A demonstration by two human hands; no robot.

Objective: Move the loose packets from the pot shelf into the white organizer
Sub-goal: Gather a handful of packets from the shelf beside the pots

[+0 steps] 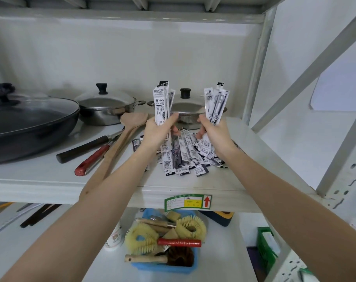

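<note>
Both grips are closed on upright packets: left hand and right hand, above the loose pile on the shelf.

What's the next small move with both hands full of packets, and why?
Probably lift both bunches clear of the shelf and carry them off to the organizer, which isn't in view. The left hand and right hand each grip upright packets, while a loose pile remains on the shelf.
</note>
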